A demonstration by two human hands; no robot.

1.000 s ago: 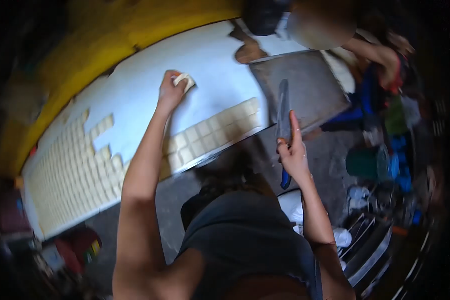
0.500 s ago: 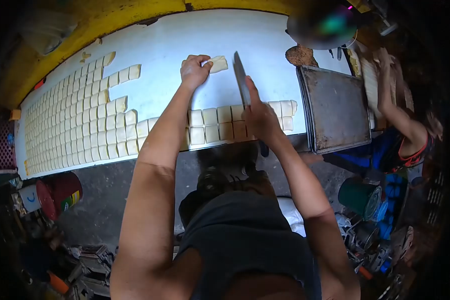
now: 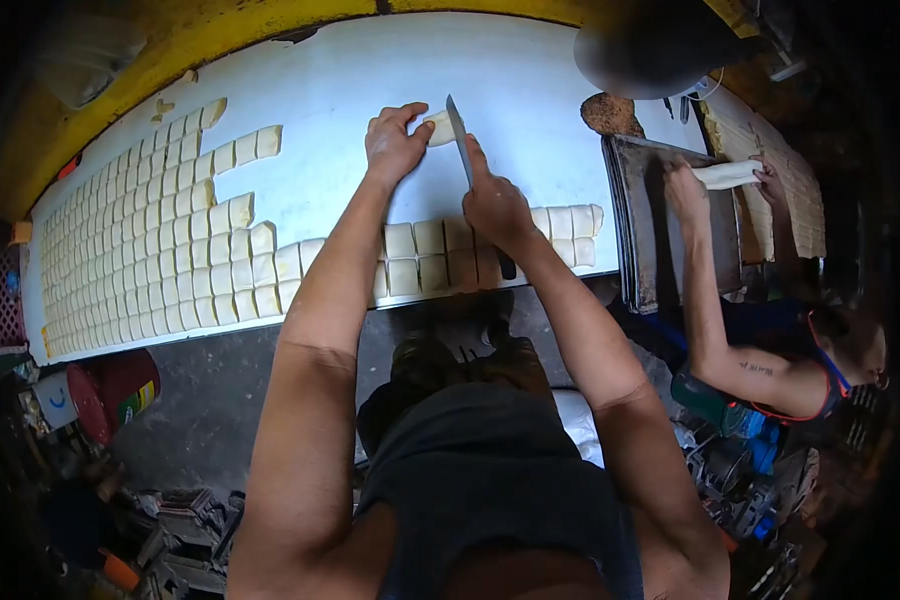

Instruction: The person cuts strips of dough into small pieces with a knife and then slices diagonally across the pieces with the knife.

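A short piece of pale dough lies near the middle of the white table. My left hand grips its left end, with the thumb and fingertips against the dough. In my right hand is a long-bladed knife, its blade lying across the right end of that piece, tip pointing away from me. Whether the blade has passed through cannot be made out. Below my right hand run two rows of square dough pieces along the table's near edge, partly hidden by my forearms.
Many rows of cut dough squares cover the left of the white table. Stacked dark baking trays stand at the right. Beyond them a co-worker's hands hold a pale dough strip. Buckets sit on the floor at left.
The knife and my right hand have moved left, bringing the blade onto the dough piece. The co-worker has leaned in and now holds a dough strip beside the trays.
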